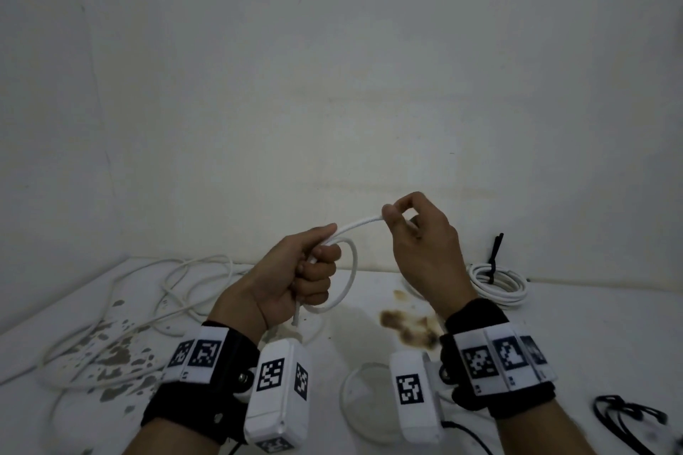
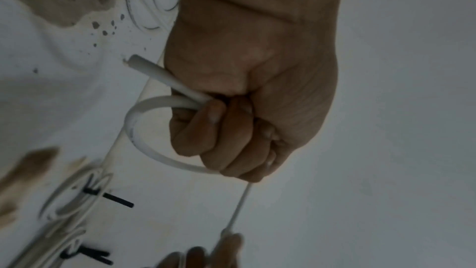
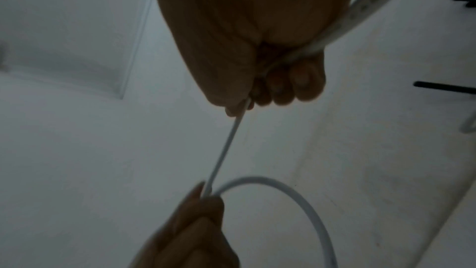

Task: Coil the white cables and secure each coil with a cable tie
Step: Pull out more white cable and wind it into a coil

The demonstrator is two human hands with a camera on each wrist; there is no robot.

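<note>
Stained white table (image 1: 369, 314) across the lower frame: a loose tangle of white cables (image 1: 177, 281) lower left waits, one finished white coil with black tie (image 1: 497, 279) sits right. Mid-frame, the left hand (image 1: 295, 281) clenches a first loop of round white cable (image 1: 351, 270); the right hand (image 1: 425, 244) pinches its run, stretched left-to-right, rising.

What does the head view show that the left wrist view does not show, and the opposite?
Only the head view shows the loose white cables lying at the left of the table and the black wristbands. Only the left wrist view shows the cut cable end sticking out of the left hand. Both show the loop in that hand, and a tied coil.
</note>
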